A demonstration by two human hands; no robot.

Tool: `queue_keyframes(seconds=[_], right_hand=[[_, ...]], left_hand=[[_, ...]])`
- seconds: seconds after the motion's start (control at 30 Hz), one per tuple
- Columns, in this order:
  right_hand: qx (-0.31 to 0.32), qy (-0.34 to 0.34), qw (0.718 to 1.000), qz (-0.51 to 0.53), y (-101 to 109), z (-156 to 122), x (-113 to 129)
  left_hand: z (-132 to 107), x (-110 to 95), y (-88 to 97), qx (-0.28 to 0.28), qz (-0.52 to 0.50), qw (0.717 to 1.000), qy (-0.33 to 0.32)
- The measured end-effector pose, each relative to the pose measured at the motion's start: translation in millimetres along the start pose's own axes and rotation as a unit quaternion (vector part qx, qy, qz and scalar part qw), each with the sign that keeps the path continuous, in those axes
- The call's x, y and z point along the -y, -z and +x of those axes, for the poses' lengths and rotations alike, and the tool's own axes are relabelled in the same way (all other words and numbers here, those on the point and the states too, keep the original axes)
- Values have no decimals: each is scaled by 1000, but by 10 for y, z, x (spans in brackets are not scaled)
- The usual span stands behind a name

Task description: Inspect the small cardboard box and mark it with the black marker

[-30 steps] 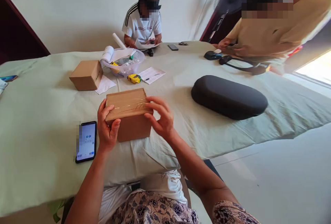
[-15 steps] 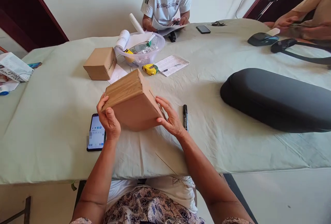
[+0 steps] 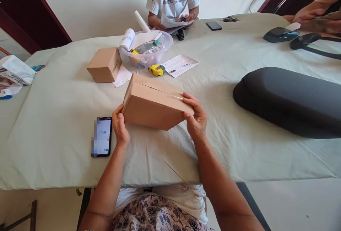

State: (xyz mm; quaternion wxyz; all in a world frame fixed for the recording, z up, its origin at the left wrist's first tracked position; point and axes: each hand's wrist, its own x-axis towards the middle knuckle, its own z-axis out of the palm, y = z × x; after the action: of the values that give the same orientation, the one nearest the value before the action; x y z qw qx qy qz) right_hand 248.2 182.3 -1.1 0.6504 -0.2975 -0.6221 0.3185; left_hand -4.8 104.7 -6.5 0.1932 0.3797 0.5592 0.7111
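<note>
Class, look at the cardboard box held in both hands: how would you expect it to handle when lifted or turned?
The cardboard box probably stays stiff: its faces look flat between the left hand and right hand. It seems fairly light, held tilted by fingertips alone. Flat sides suggest no rolling.

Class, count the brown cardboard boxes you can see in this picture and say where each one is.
2. One cardboard box is held tilted between the left hand and right hand. The second box rests on the table beside the clear bowl.

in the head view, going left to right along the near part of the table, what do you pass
phone → left hand → cardboard box → right hand → black case
</note>
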Motion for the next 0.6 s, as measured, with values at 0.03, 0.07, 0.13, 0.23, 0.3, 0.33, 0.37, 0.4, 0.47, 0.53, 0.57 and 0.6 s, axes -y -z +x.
queue_keyframes(seconds=[0.03,0.07,0.13,0.23,0.3,0.33,0.37,0.4,0.47,0.53,0.57,0.6], right_hand=[[-13,-1,1000,-9,12,7,5],[-18,-1,1000,-17,22,12,10],[-14,7,999,-33,28,16,21],[19,31,998,-48,4,5,35],[42,39,997,-48,-19,-11,46],[50,38,997,-47,-29,-19,52],[56,36,997,-45,-37,-27,59],[60,33,997,-44,-41,-34,65],[68,26,997,-40,-46,-43,80],[81,19,996,-30,-51,-50,97],[89,15,996,-22,-56,-55,105],[96,10,995,-12,-64,-60,111]], left_hand=[[3,-1,9,6,24,1000,3],[6,-4,15,7,47,999,6],[13,-17,19,2,80,997,19],[16,-60,22,-20,80,997,9],[13,-104,27,-21,61,998,-27],[11,-128,31,-13,54,997,-46],[11,-150,35,0,52,997,-64],[13,-169,38,13,53,995,-81],[22,-193,45,22,59,993,-100],[36,-198,50,5,69,993,-96],[43,-196,52,-10,74,993,-88],[49,-192,53,-21,80,993,-81]])
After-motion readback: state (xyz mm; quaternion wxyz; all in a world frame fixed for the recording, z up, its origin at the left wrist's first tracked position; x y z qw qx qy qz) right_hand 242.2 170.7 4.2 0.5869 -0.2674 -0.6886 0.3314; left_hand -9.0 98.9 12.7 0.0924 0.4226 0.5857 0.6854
